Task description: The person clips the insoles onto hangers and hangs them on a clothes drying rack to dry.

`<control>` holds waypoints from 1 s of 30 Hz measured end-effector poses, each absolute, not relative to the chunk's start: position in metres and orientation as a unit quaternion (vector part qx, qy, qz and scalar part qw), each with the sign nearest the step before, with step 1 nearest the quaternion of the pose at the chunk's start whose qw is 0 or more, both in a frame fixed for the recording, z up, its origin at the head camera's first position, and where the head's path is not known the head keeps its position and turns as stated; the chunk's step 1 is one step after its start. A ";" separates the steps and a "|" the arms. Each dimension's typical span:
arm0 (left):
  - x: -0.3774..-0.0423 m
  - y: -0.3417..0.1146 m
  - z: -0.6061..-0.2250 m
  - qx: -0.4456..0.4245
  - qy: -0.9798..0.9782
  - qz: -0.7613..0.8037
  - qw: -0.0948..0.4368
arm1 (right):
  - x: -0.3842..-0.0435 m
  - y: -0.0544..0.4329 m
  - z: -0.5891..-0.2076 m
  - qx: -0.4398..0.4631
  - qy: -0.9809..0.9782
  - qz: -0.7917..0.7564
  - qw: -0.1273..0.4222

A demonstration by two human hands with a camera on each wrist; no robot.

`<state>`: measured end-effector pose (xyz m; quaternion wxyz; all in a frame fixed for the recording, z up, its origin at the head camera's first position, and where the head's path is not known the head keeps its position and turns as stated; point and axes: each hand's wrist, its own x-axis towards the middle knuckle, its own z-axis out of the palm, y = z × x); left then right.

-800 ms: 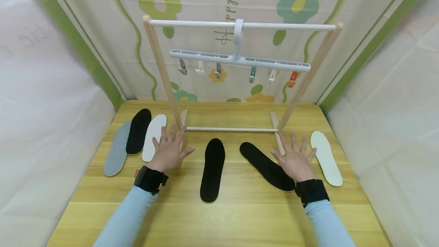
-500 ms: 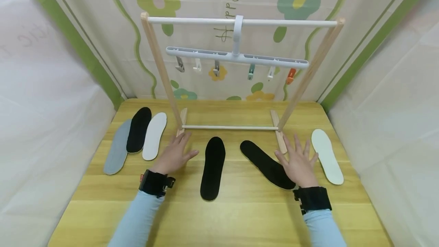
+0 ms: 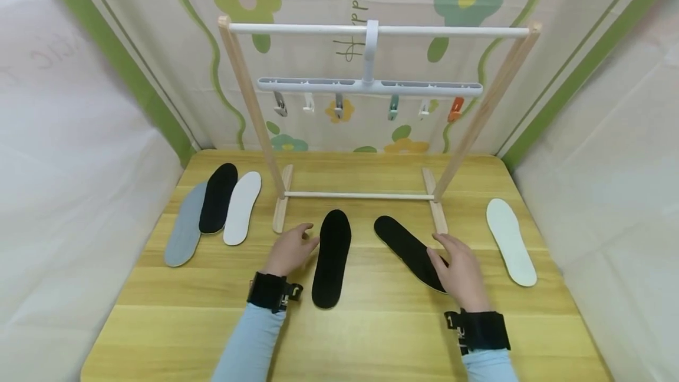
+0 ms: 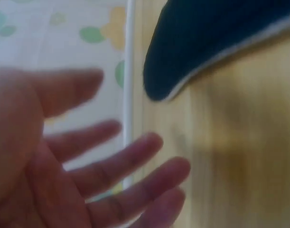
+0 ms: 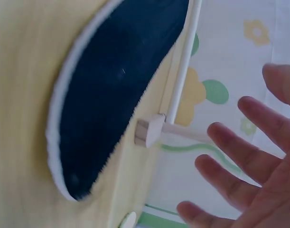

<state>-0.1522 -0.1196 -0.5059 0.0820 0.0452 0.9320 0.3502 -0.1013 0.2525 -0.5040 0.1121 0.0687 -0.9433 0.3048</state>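
Observation:
In the head view my left hand (image 3: 290, 250) hovers just left of a black insole (image 3: 331, 259) in the middle of the table. Its fingers are relaxed, and the left wrist view shows nothing between them and the insole (image 4: 197, 42) apart from them. My right hand (image 3: 460, 270) is over the lower end of a second, slanting black insole (image 3: 408, 249), partly hiding it. In the right wrist view the fingers (image 5: 239, 156) are spread and loose, with that insole (image 5: 116, 90) beyond them. Neither hand holds anything.
A wooden rack (image 3: 249, 105) with a white top bar carries a pale hanger (image 3: 318, 85) with several clips, including an orange clip (image 3: 455, 109). At left lie a grey insole (image 3: 183, 234), a black insole (image 3: 218, 199) and a white insole (image 3: 241, 208); a pale insole (image 3: 511, 243) is at right.
My left hand has moved right and toward me, from by the white insole and rack foot to beside the middle black insole. My right hand has drawn back over the slanting one, its fingers less spread.

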 end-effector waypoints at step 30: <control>-0.175 -0.080 -0.526 0.004 0.915 0.392 0.096 | -0.086 0.202 -0.502 0.060 -0.857 0.481 0.171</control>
